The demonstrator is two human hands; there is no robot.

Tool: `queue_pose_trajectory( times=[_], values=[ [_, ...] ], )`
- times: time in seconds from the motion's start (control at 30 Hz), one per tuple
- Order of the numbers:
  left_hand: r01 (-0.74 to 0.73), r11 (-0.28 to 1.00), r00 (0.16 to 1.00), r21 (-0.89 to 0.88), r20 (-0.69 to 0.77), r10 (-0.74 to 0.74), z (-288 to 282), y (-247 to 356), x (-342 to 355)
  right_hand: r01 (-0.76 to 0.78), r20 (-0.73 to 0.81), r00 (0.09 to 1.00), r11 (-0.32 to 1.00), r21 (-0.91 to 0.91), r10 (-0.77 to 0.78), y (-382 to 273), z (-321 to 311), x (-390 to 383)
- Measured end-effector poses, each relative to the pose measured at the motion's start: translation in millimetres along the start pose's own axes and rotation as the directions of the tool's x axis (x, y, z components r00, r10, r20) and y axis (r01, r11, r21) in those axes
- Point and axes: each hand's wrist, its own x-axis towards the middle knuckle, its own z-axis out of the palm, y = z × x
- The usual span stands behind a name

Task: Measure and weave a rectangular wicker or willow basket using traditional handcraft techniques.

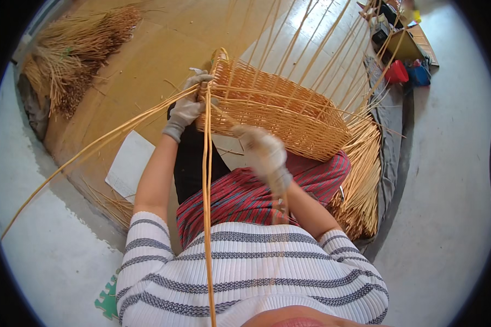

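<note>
A half-woven wicker basket (278,111) lies tilted on my lap, with long upright rods (316,32) fanning away from its far side. My left hand (186,108), in a pale work glove, is closed round the basket's left corner, where several rods meet. From that corner, long rods (106,133) run out to the left, and a pair of rods (207,185) hangs straight toward my chest. My gloved right hand (263,155) is blurred by motion in front of the basket's near side. A wicker rod (223,115) runs from the corner into its closed fingers, with a blurred tail below.
A striped red cloth (240,196) covers my lap. Bundles of wicker lie at the far left (76,60) and to the right (360,174). A white sheet (130,165) lies on the floor at left. Red (396,72) and blue (419,74) containers stand at far right.
</note>
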Motion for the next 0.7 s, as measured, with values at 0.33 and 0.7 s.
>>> queue_pose_trajectory(
  times=[0.33, 0.7],
  values=[
    [0.182, 0.846, 0.967, -0.502, -0.064, -0.246, 29, 17, -8, -0.222, -0.066, 0.846, 0.461, 0.859, 0.529, 117, 5, 54],
    [0.301, 0.864, 0.851, -0.404, -0.296, -0.434, 52, 43, -15, 0.059, -0.320, 0.911, 0.688, 0.723, 0.258, 41, 13, 22]
  ],
)
